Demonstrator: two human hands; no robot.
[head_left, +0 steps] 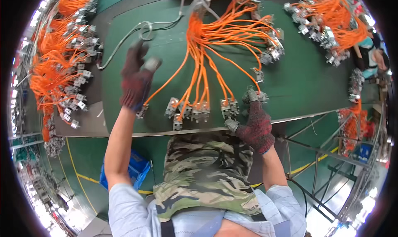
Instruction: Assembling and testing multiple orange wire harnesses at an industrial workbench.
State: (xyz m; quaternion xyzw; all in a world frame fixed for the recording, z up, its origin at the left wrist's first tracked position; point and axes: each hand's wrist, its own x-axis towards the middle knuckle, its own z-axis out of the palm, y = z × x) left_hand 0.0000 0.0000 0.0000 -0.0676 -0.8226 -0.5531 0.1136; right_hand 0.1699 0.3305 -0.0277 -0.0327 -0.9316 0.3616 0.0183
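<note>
My left hand (139, 77) is raised at the end of a nearly straight forearm, its fingers pointing away from me and blurred. The grey-tipped thumb stands well off from the fingers, so that grip is spread open, with nothing in it that I can see. My right hand (256, 127) is lower, with the forearm bent inward from the elbow. Its thumb and forefinger are parted in a wide fork; the forefinger's grey tip meets a metal connector (262, 96), though I can't tell whether it presses or only touches. Whatever my other right fingers do is hidden.

The bundle of orange cables (195, 29) lies beyond and between my hands, bound together at its far end and fanning out toward me. Each thin, smooth, bright strand I can follow ends in a boxy, silvery plug. One plug (142, 111) sits just beside my left wrist; a row of plugs (195, 111) lies between my two wrists, and a pair (229, 108) rests just past my right thumb. More strands curve round to a crowded cluster (271, 50) beyond my right fingertips. Under it all is the green mat (161, 81).
</note>
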